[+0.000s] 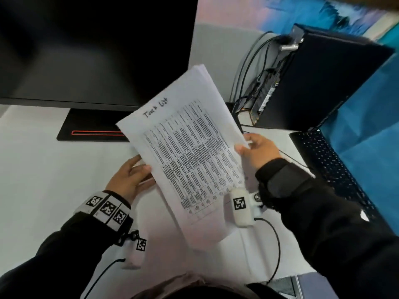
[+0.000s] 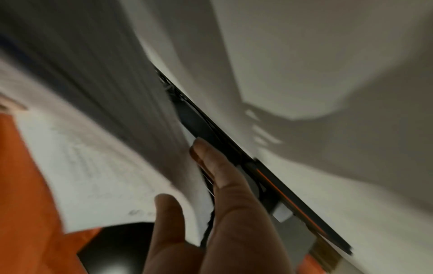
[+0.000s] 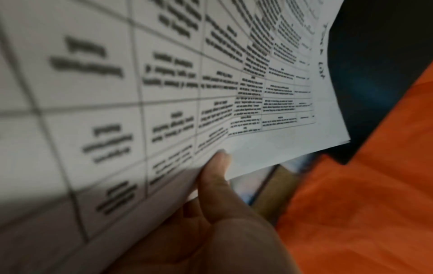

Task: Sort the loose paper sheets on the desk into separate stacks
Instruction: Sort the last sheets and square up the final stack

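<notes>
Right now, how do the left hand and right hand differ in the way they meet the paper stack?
The right hand pinches the paper stack at its right edge, thumb on the printed top sheet; the left hand meets the left edge with straighter fingers, its grip unclear. The right hand sits farther forward than the left hand. Both touch the same stack.

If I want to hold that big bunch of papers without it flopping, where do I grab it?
Probably by the two long side edges near the middle, one hand from each side, with your thumb on the printed face. The paper bundle is thin, curves easily and is tilted above the desk. The right hand and left hand pinch it that way.
</notes>
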Motion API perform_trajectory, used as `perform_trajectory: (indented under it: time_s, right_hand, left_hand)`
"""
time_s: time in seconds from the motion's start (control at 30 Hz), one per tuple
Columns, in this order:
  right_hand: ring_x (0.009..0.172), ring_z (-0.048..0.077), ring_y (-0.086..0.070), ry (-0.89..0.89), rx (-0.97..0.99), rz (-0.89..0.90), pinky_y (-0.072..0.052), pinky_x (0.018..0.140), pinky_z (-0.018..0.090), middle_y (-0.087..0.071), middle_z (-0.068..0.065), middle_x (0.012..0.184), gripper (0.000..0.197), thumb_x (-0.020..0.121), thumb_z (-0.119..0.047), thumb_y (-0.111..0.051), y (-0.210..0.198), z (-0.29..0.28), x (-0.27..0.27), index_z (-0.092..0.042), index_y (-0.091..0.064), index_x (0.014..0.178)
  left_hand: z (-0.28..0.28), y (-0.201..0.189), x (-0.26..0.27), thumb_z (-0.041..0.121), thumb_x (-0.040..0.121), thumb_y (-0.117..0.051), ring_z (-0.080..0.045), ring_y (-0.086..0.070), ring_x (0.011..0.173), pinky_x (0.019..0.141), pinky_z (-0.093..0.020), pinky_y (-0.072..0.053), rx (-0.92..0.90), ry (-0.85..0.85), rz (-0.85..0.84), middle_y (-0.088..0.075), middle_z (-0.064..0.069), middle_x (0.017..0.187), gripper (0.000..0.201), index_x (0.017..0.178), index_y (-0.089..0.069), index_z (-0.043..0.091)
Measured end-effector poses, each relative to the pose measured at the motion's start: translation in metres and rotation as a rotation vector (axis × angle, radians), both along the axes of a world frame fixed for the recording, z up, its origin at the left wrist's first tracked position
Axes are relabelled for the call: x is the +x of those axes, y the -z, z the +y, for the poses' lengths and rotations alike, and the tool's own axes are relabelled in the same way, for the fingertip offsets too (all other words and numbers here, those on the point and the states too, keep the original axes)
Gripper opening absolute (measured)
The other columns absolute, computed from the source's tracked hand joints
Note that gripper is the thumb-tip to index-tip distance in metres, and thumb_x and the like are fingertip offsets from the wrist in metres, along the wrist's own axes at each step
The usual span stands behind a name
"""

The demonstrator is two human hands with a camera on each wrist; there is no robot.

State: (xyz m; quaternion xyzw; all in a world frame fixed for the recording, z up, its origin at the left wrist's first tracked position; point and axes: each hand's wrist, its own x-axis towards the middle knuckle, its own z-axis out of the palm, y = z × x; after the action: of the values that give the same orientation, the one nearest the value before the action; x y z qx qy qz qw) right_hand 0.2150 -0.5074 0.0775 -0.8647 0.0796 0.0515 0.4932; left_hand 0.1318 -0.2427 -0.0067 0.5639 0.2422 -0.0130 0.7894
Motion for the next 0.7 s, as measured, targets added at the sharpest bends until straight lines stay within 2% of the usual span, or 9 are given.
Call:
perform_trajectory:
  time_s: [0.13,0.23,0.3,0.37,0.43,0.47,0.53,0.63,0.7]
  right_hand:
    - [0.078,0.023,-0.061,0.096,-0.110,0.226,-0.045,0.075,0.022,-0.065,0.007,0.093,0.002,0.086,-0.018,-0.061,0.052,-0.047,-0.002,-0.019,-0.060,0.088]
    - [0.108,0.028,-0.059,0.049,-0.375,0.390,-0.042,0.085,0.024,-0.064,0.011,0.114,0.031,0.089,-0.023,-0.055,0.085,-0.082,0.000,-0.004,-0.060,0.114]
    - [0.115,0.029,-0.056,0.045,-0.390,0.495,-0.043,0.082,0.024,-0.059,0.015,0.125,0.039,0.091,-0.023,-0.053,0.094,-0.100,0.000,-0.003,-0.056,0.124]
    - [0.114,0.031,-0.057,0.092,-0.357,0.520,-0.043,0.082,0.025,-0.058,0.016,0.125,0.040,0.090,-0.019,-0.053,0.097,-0.114,0.001,-0.004,-0.051,0.128]
    - [0.111,0.032,-0.057,0.167,-0.278,0.464,-0.043,0.089,0.029,-0.056,0.015,0.125,0.045,0.091,-0.013,-0.050,0.099,-0.126,0.001,-0.008,-0.040,0.134]
    - [0.110,0.032,-0.057,0.182,-0.254,0.438,-0.043,0.089,0.029,-0.056,0.014,0.124,0.045,0.091,-0.012,-0.047,0.099,-0.130,0.002,-0.012,-0.037,0.135]
    - [0.110,0.031,-0.056,0.116,-0.310,0.410,-0.043,0.087,0.029,-0.057,0.012,0.125,0.043,0.092,-0.011,-0.043,0.099,-0.137,0.006,-0.013,-0.039,0.135]
    - [0.111,0.031,-0.055,0.009,-0.420,0.399,-0.043,0.089,0.031,-0.058,0.014,0.123,0.036,0.094,-0.011,-0.038,0.098,-0.146,0.017,-0.008,-0.048,0.128]
    - [0.109,0.031,-0.056,-0.037,-0.463,0.403,-0.044,0.091,0.033,-0.059,0.015,0.120,0.032,0.095,-0.010,-0.035,0.097,-0.148,0.025,-0.005,-0.052,0.121]
  left_hand:
    - [-0.056,0.014,0.002,-0.010,0.089,-0.047,-0.018,-0.053,0.074,0.069,-0.030,-0.045,0.010,0.218,0.139,-0.068,0.003,0.077,0.036,0.116,-0.051,0.014]
    - [-0.093,0.022,-0.002,-0.010,0.085,-0.050,-0.007,-0.056,0.086,0.075,-0.023,-0.043,0.099,0.466,0.188,-0.066,0.011,0.101,0.049,0.116,-0.051,0.027]
    - [-0.114,0.021,-0.002,-0.014,0.088,-0.041,0.005,-0.055,0.080,0.073,-0.018,-0.040,0.109,0.577,0.204,-0.062,0.024,0.092,0.058,0.115,-0.046,0.037]
    - [-0.132,0.025,0.000,-0.012,0.091,-0.037,0.002,-0.047,0.074,0.070,-0.021,-0.033,0.117,0.617,0.237,-0.059,0.022,0.088,0.062,0.136,-0.034,0.029]
    - [-0.146,0.031,0.002,-0.003,0.093,-0.043,-0.005,-0.042,0.088,0.078,-0.023,-0.035,0.204,0.635,0.260,-0.055,0.013,0.117,0.066,0.148,-0.017,0.021]
    - [-0.153,0.031,0.004,0.002,0.093,-0.047,-0.009,-0.041,0.098,0.082,-0.021,-0.037,0.271,0.650,0.266,-0.046,0.005,0.136,0.067,0.148,-0.015,0.022]
    - [-0.163,0.030,0.009,0.009,0.093,-0.051,-0.013,-0.035,0.108,0.084,-0.016,-0.037,0.350,0.654,0.274,-0.029,-0.006,0.150,0.068,0.148,-0.014,0.024]
    - [-0.175,0.028,0.018,0.037,0.074,-0.060,-0.016,-0.041,0.110,0.102,-0.033,-0.035,0.340,0.643,0.273,-0.041,-0.003,0.141,0.090,0.149,-0.009,0.027]
    - [-0.178,0.035,0.028,0.049,0.053,-0.059,-0.016,-0.045,0.105,0.105,-0.037,-0.032,0.309,0.617,0.309,-0.050,0.008,0.114,0.111,0.149,-0.008,0.028]
